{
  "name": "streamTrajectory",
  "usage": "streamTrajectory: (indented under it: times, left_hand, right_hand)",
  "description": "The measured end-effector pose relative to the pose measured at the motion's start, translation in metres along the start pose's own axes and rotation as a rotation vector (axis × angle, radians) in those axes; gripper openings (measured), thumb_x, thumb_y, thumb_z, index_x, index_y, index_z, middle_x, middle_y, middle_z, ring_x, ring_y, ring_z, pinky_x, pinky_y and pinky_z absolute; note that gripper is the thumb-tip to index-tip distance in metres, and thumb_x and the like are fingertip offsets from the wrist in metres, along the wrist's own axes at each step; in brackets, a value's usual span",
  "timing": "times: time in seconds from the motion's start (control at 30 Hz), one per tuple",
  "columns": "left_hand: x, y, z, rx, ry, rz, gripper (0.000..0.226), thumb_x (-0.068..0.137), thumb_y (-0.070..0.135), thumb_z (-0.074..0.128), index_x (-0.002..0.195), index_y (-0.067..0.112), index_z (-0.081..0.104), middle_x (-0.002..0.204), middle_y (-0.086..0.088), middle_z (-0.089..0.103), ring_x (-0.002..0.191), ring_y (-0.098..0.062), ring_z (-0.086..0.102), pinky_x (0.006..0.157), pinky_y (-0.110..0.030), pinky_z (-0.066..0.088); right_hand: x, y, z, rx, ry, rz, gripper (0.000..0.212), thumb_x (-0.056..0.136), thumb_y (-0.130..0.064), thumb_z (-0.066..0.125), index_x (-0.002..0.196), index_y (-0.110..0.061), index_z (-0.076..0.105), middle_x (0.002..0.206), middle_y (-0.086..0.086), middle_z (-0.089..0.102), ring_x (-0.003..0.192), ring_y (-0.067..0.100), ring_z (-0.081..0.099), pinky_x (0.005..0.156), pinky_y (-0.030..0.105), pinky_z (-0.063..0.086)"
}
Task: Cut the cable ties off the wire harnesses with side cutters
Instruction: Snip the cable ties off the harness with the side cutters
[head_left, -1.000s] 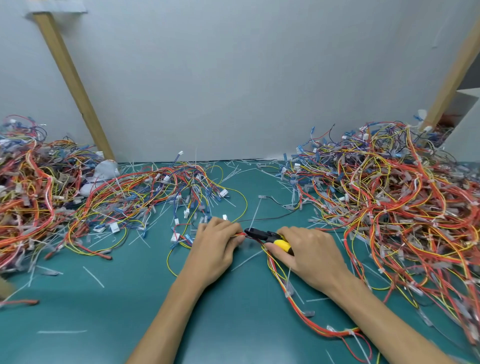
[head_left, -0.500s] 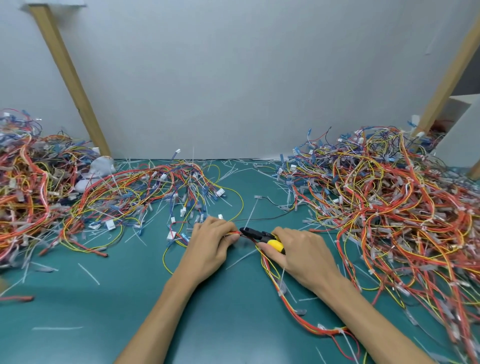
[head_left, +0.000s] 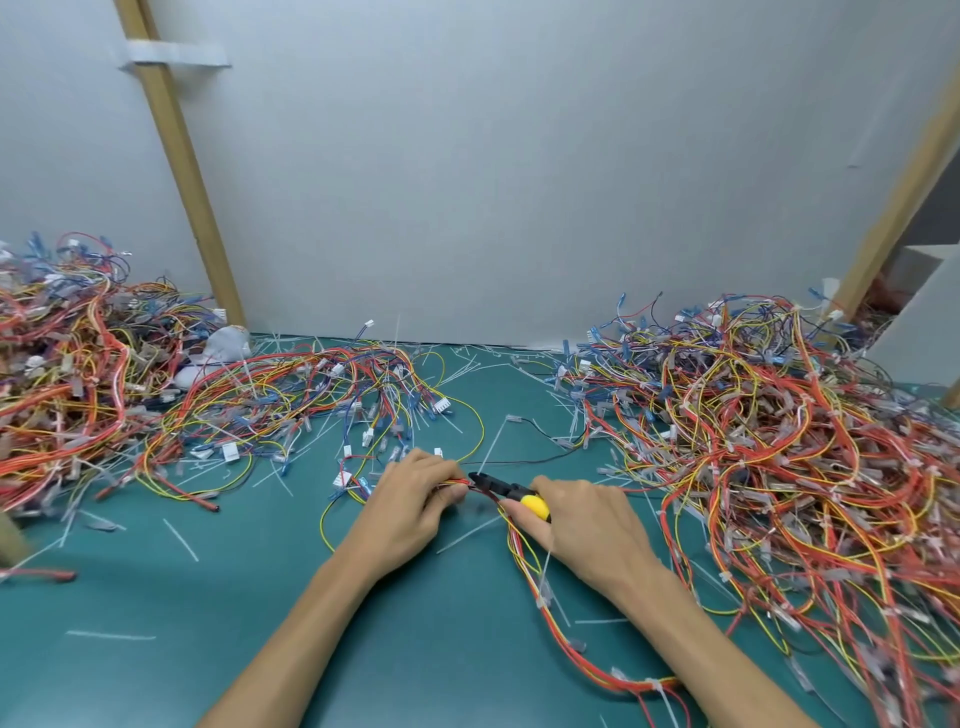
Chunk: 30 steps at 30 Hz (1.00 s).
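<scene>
- Teal mat (head_left: 218, 649), head view: three harness heaps, left (head_left: 67, 384), middle (head_left: 311, 395), right (head_left: 779, 457); one side cutters (head_left: 511, 491).
- Left hand (head_left: 410, 512) pinches shut on a red-yellow harness (head_left: 524, 556) at the mat's middle.
- Right hand (head_left: 587, 525) grips the cutters' yellow handle, tips at the bundle.

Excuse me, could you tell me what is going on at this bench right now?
A person is snipping cable ties off wire harnesses. The left hand pinches one red-and-yellow harness on the green table, while the right hand holds yellow-handled side cutters with the tip at that pinch. Big harness piles sit either side.
</scene>
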<state>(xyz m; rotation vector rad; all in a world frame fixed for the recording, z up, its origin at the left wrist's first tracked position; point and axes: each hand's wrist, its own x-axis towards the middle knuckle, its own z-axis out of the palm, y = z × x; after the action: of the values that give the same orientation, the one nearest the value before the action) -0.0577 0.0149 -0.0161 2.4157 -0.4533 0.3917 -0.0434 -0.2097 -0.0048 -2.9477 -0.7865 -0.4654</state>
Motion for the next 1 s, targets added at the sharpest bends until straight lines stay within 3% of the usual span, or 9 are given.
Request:
streamTrajectory:
  times: [0.3,0.47,0.63,0.77,0.87,1.0]
  left_hand:
    - [-0.001,-0.001,0.001,0.010,0.015,0.004,0.015,0.097,0.024,0.054,0.084,0.028,0.058,0.080,0.017,0.056,0.085,-0.007,0.043,0.082,-0.037,0.040]
    - [-0.001,-0.002,0.001,0.018,0.017,0.024,0.015,0.097,0.022,0.055,0.083,0.027,0.058,0.076,0.021,0.052,0.087,0.004,0.041,0.077,-0.031,0.035]
    - [-0.002,0.000,-0.001,0.047,0.008,0.041,0.015,0.097,0.021,0.055,0.083,0.022,0.058,0.077,0.018,0.055,0.084,-0.010,0.043,0.077,-0.032,0.037]
    - [-0.004,0.003,-0.004,0.053,0.038,0.054,0.015,0.097,0.018,0.056,0.082,0.019,0.058,0.078,0.009,0.059,0.084,-0.015,0.046,0.077,-0.034,0.040]
    - [-0.003,0.004,-0.006,0.075,0.064,0.069,0.014,0.096,0.016,0.057,0.082,0.015,0.060,0.079,0.006,0.060,0.083,-0.018,0.047,0.076,-0.035,0.040]
    - [-0.003,0.006,-0.007,0.104,0.088,0.097,0.012,0.094,0.016,0.061,0.083,0.013,0.064,0.080,0.006,0.062,0.083,-0.020,0.050,0.075,-0.034,0.040]
  right_hand:
    - [0.001,-0.002,-0.004,0.002,-0.002,-0.003,0.057,0.093,-0.071,0.020,0.086,-0.023,0.049,0.077,0.003,0.063,0.077,0.027,0.062,0.057,0.036,0.029]
    - [0.001,-0.002,-0.004,0.007,0.004,0.007,0.058,0.093,-0.071,0.020,0.089,-0.023,0.053,0.077,0.002,0.063,0.077,0.026,0.061,0.057,0.035,0.029]
    - [-0.005,-0.007,-0.001,0.003,0.070,0.027,0.056,0.092,-0.071,0.019,0.087,-0.024,0.050,0.078,-0.002,0.062,0.073,0.023,0.061,0.056,0.034,0.030]
    - [-0.009,-0.012,0.004,0.022,0.232,0.014,0.051,0.092,-0.066,0.032,0.077,-0.022,0.055,0.065,-0.006,0.056,0.058,0.018,0.054,0.052,0.029,0.033]
    - [-0.007,-0.012,0.010,0.077,0.243,0.016,0.052,0.093,-0.064,0.031,0.090,-0.022,0.062,0.075,-0.006,0.059,0.069,0.018,0.054,0.063,0.031,0.042]
    - [-0.005,-0.011,0.011,0.129,0.167,0.004,0.060,0.092,-0.067,0.027,0.110,-0.023,0.063,0.093,-0.007,0.063,0.086,0.017,0.054,0.077,0.030,0.043]
